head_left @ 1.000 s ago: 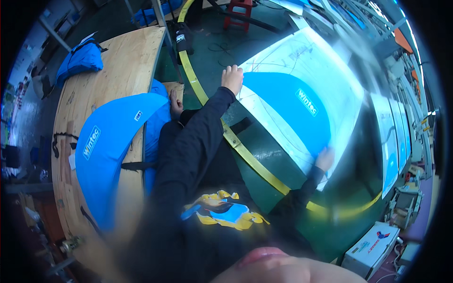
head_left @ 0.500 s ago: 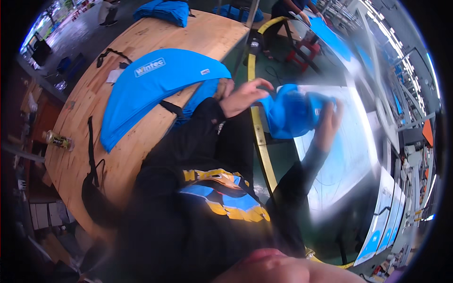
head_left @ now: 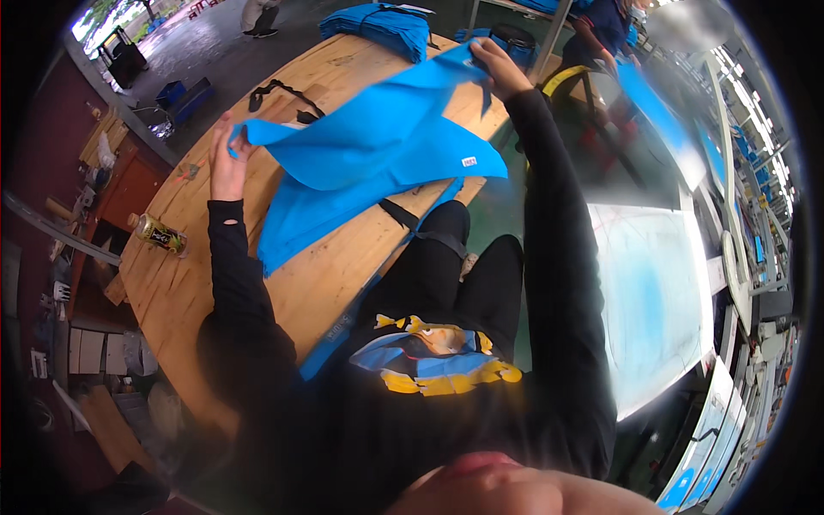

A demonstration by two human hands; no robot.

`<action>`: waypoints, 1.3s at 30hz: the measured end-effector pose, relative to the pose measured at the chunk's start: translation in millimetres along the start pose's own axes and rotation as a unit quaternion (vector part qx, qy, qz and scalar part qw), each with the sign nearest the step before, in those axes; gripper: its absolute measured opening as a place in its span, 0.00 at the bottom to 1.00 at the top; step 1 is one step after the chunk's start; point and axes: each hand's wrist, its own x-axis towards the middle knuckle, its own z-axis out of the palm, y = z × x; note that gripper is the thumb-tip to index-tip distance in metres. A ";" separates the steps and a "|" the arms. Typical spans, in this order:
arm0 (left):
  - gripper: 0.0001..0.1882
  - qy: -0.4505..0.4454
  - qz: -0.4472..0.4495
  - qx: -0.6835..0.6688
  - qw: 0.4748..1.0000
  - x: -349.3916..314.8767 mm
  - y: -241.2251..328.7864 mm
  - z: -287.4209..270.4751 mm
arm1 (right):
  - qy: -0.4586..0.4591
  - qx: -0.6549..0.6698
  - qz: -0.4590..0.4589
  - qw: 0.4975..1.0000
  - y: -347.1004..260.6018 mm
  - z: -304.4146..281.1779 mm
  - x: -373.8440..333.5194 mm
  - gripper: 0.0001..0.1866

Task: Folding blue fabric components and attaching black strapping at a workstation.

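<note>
A blue fabric piece hangs stretched between my two raised hands, above the wooden table. Its left corner is pinched in my left hand, over the table's far left part. My right hand grips the upper right corner, farther out; a short dark strip dangles just below it. Under the held piece lies a stack of similar blue fabric, partly covered by it, with a small white label near its right tip. A black strap sticks out from beneath the stack towards me.
On the table's left side lies a bottle. Black straps lie beyond my left hand, and a tied blue fabric bundle sits at the far end. A white panel stands to my right. Another person works at the back right.
The blue fabric, bunched between my hands over the white panel, has moved left above the table and is spread out. My hands have moved apart. The view has shifted.
</note>
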 end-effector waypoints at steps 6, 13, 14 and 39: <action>0.17 0.142 0.071 0.048 0.986 15.8 22.1 -35.7 | -0.046 0.050 -0.022 0.997 10.6 24.0 81.7 0.07; 0.17 0.151 0.080 -0.027 0.985 44.2 -1.5 -61.0 | 0.022 0.019 0.027 0.999 47.3 26.0 130.5 0.07; 0.17 0.153 0.086 -0.037 0.984 49.3 -3.5 -62.9 | 0.031 0.019 0.038 0.999 52.2 26.3 135.8 0.07; 0.12 0.073 -0.167 0.463 0.867 -177.6 -10.5 -16.0 | -0.023 -0.327 0.080 0.941 154.3 -96.8 -72.7 0.17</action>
